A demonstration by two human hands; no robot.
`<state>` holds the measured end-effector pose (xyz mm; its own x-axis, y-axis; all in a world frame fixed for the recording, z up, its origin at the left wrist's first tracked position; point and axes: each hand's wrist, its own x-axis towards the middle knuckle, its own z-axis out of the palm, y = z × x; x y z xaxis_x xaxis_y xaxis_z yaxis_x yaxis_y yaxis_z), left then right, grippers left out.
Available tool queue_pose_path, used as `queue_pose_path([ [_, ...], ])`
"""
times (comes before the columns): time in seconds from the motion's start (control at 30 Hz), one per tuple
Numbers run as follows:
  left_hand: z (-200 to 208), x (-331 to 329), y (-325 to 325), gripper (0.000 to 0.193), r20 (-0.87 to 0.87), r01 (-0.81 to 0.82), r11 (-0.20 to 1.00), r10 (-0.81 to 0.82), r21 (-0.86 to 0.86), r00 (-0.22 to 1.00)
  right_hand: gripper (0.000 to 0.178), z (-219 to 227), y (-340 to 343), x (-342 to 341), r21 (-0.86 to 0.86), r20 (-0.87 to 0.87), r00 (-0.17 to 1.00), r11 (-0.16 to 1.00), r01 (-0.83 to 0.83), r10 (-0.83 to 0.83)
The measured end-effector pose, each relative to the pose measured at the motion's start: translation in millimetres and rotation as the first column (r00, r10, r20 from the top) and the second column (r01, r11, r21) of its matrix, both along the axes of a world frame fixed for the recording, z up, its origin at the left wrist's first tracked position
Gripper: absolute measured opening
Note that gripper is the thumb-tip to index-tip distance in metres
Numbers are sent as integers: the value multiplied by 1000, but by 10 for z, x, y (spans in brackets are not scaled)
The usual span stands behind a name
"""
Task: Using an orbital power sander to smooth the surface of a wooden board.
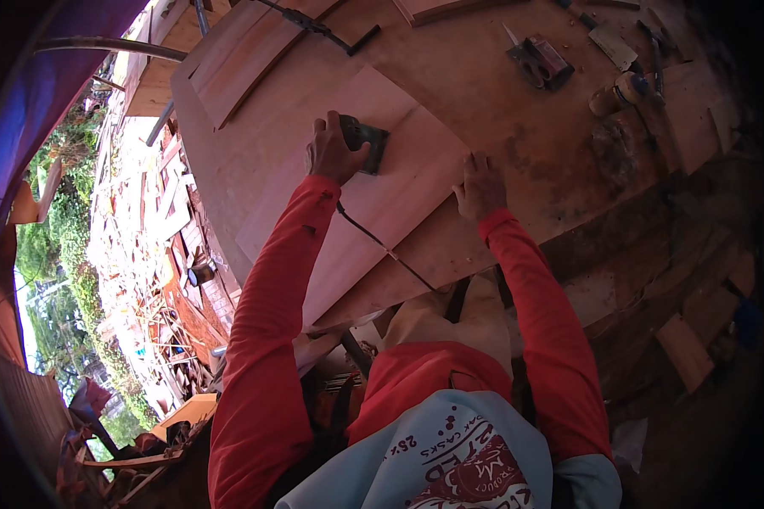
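My left hand (331, 154) is wrapped round a dark electric palm sander (368, 144), whose flat base sits on a pale reddish wooden panel (390, 199). From the sander a thin power cord (373, 237) runs back across the panel toward my body. My right hand (481, 188) lies at the panel's right corner, fingers stretched out and resting near its edge. The panel lies at a slant on a large tan worktable (543, 161). What is under my right palm is hidden.
More boards (250, 64) and a clamp-like metal tool (323, 30) lie at the far left. At the far right are a dark tool (542, 66), a broad blade (613, 47) and a jar (613, 95). Scrap wood (178, 254) covers the ground left; offcuts (686, 352) lie right.
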<state>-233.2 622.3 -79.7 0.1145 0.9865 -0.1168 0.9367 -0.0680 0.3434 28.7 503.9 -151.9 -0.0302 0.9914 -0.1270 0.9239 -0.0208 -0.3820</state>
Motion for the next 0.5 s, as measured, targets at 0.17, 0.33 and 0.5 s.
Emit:
queue_pose_path([
  [0.17,-51,304,696,75,-32,-93,995,94,32,995,73,115,-335,-111,87,1,1000,996,5,-5],
  [0.33,-128,447,1342,80,-48,-113,993,115,46,992,75,109,-481,-109,101,16,1000,995,-14,13],
  [0.5,-224,313,1716,88,-77,-100,994,104,48,992,77,100,-451,-31,21,-23,993,993,-112,113],
])
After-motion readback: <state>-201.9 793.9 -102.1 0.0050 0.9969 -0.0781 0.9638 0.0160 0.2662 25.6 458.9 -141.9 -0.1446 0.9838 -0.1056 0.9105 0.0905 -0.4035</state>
